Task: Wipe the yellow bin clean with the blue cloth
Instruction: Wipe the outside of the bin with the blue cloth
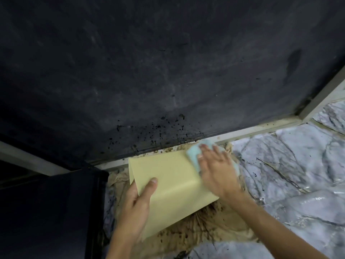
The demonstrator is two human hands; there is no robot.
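yellow bin lies tipped over on marble-pattern surface, broad flat side facing up. left hand grips bin's near-left edge, thumb on top face, fingers wrapped under out of sight. right hand flat, fingers straight and spread, pressing blue cloth onto bin's far-right corner. brown stain spreads under and around bin. dark wall just behind bin, black specks low on it. dark cabinet left of bin

Yellow bin; pale-blue cloth — marbled floor
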